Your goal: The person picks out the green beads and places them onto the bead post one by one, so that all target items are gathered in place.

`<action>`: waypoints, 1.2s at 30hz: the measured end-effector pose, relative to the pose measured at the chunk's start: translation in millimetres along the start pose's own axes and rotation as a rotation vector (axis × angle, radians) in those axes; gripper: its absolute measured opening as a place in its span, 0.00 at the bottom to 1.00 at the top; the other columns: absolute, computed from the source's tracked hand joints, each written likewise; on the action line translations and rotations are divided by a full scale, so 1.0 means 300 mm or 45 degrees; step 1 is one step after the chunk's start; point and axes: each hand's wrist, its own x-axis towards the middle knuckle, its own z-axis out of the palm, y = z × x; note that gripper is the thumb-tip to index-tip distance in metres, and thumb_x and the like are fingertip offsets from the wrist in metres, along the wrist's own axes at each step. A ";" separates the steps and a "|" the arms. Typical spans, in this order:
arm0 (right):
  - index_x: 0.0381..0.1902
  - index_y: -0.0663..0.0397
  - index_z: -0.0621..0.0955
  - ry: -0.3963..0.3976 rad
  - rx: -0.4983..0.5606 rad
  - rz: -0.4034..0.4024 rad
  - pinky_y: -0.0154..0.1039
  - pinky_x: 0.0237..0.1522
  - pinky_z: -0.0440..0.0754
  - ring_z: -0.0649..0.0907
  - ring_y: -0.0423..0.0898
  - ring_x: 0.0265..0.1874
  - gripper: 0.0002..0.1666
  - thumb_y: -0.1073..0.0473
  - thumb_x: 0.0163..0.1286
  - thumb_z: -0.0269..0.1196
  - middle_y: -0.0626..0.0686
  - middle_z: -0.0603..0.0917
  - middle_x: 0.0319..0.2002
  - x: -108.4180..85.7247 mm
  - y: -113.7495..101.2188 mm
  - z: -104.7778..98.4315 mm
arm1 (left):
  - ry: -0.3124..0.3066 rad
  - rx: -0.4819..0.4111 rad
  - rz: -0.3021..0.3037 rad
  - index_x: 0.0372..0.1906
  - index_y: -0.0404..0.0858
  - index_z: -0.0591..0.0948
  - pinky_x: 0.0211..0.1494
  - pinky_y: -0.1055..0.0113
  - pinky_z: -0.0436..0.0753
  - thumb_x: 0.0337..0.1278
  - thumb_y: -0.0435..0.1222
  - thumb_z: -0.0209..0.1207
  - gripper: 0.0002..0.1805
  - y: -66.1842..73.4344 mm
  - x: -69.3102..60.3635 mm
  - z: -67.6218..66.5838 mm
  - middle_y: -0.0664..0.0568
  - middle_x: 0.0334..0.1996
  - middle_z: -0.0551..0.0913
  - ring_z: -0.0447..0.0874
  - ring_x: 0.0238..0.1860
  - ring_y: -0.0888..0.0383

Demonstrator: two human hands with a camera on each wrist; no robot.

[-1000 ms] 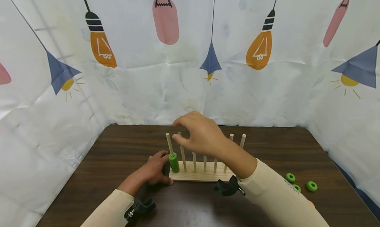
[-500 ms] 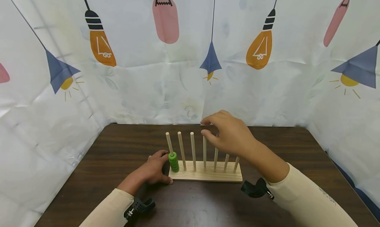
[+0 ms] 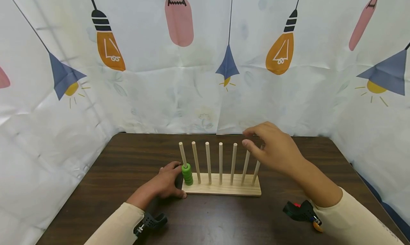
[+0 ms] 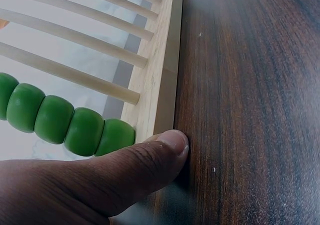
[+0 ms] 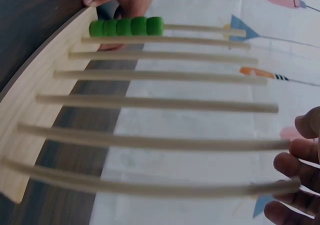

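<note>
A wooden peg rack [image 3: 224,189] stands on the table, with a row of upright pegs along its base. Several green beads [image 3: 187,174] are stacked on the leftmost peg; the other pegs are bare. My left hand [image 3: 167,182] holds the rack's left end, its thumb against the front edge of the base, as the left wrist view shows close up. Over the rack's right end hovers my right hand [image 3: 278,150], fingers loosely bent and nothing held. In the right wrist view its fingertips [image 5: 287,164] are close to the tops of the rightmost pegs.
The dark wooden table [image 3: 205,220] carries an orange bead [image 3: 317,227] and a bit of something red [image 3: 297,204], both partly hidden by the right wrist strap [image 3: 299,211]. A white patterned curtain [image 3: 205,95] encloses the back and sides.
My right hand has moved rightward along the peg tops, from the left pegs to the right end. The left hand and rack have stayed in place.
</note>
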 end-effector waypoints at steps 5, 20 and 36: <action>0.52 0.47 0.85 0.051 -0.027 0.031 0.48 0.41 0.80 0.81 0.46 0.45 0.13 0.52 0.73 0.67 0.46 0.85 0.50 -0.048 0.046 -0.023 | -0.004 -0.006 -0.013 0.71 0.36 0.73 0.71 0.32 0.59 0.37 0.47 0.83 0.52 0.002 -0.002 -0.003 0.35 0.72 0.64 0.61 0.72 0.33; 0.56 0.48 0.84 0.027 -0.129 0.208 0.52 0.35 0.80 0.81 0.51 0.43 0.18 0.49 0.73 0.68 0.52 0.83 0.51 -0.211 0.168 -0.053 | -0.002 -0.002 -0.009 0.71 0.36 0.73 0.71 0.33 0.59 0.38 0.47 0.83 0.51 0.003 -0.004 -0.003 0.36 0.72 0.64 0.61 0.73 0.33; 0.59 0.55 0.83 -0.153 -0.137 0.429 0.64 0.40 0.79 0.78 0.64 0.54 0.28 0.41 0.74 0.64 0.61 0.82 0.55 -0.368 0.313 -0.030 | -0.004 -0.007 -0.001 0.71 0.35 0.72 0.72 0.33 0.57 0.38 0.48 0.83 0.52 0.009 -0.012 -0.008 0.35 0.72 0.63 0.60 0.73 0.33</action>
